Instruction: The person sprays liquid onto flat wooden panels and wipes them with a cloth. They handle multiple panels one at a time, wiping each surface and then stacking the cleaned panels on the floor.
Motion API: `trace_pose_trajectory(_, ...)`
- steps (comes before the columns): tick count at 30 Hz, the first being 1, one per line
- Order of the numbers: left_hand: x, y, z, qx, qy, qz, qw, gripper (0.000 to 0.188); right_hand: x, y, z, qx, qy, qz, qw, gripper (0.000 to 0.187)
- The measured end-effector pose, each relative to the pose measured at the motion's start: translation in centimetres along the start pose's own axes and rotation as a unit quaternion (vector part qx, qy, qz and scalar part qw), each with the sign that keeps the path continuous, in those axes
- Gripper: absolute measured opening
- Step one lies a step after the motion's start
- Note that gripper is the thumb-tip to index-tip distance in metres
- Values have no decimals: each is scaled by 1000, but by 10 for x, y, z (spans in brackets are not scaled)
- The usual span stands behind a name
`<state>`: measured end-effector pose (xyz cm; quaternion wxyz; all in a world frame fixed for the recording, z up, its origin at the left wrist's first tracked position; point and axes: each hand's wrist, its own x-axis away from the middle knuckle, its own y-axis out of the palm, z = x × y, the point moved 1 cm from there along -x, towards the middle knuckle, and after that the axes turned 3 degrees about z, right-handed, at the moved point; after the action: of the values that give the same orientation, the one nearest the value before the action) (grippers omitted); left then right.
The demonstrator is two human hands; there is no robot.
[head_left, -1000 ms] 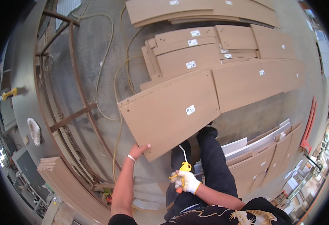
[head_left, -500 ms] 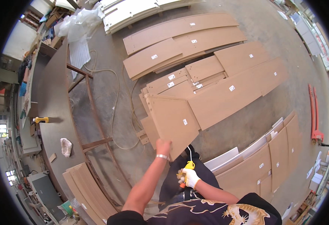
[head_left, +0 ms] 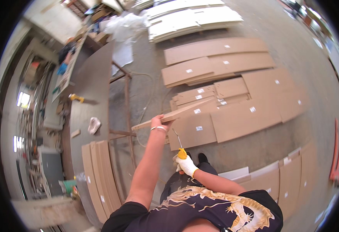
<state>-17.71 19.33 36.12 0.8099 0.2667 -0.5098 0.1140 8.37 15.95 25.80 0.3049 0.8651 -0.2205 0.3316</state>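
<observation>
Bare, my left hand (head_left: 158,123) is closed around the edge of a brown board (head_left: 182,111). That board is tilted nearly edge-on, raised above other brown panels (head_left: 194,133) on the floor. My right hand (head_left: 187,165) wears a white glove and is closed around a yellow air blow gun (head_left: 182,153) with a thin bent nozzle. The nozzle points up toward the board and appears apart from it. Part of the blow gun's grip is hidden by the glove.
A dark workbench (head_left: 94,81) on the left carries a yellow tool (head_left: 76,98) and a crumpled pale cloth (head_left: 93,125). Brown panels (head_left: 100,174) stand near it. White boards (head_left: 192,21) are stacked far ahead. Red forks (head_left: 335,154) lie at right.
My left hand has raised the board and turned it from face-up to nearly edge-on. My right hand has moved up slightly with the blow gun. The whole view has shifted.
</observation>
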Motion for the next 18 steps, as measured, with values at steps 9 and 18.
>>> trace_pose_trajectory(9,89,-109,48,-140,334,8,932,28,-32,-105,-21,-204,72,168,962,5)
trace_pose_trajectory(18,205,-327,93,73,394,-31,916,27,-91,-27,-62,-16,46,-101,994,28)
